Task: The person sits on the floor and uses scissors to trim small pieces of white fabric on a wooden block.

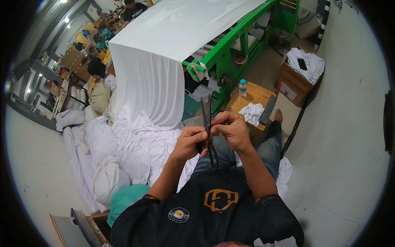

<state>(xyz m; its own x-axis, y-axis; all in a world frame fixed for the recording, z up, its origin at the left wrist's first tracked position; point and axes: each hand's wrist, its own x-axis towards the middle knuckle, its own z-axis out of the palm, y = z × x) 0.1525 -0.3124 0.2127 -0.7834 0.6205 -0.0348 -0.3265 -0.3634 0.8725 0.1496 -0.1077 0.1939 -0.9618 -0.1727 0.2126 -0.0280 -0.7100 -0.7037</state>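
left hand (191, 140) gripping scissors (206, 117) | right hand (232, 129) alongside, grip unclear | white cloth (150, 78) beside green frame (231, 42) | wooden bench (258, 94)

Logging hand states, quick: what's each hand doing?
Left hand: closed, holding the scissors.
Right hand: curled close beside the scissors; whether it grips anything cannot be told.

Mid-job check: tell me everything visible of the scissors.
The scissors are long, dark and look metallic, with two narrow, tapering blades crossing at a pivot and looped handles. The blades stand slightly apart, tips pointing forward, handles back. The left hand holds them around the handle end. The right hand is close beside the blades; whether it touches them is unclear.
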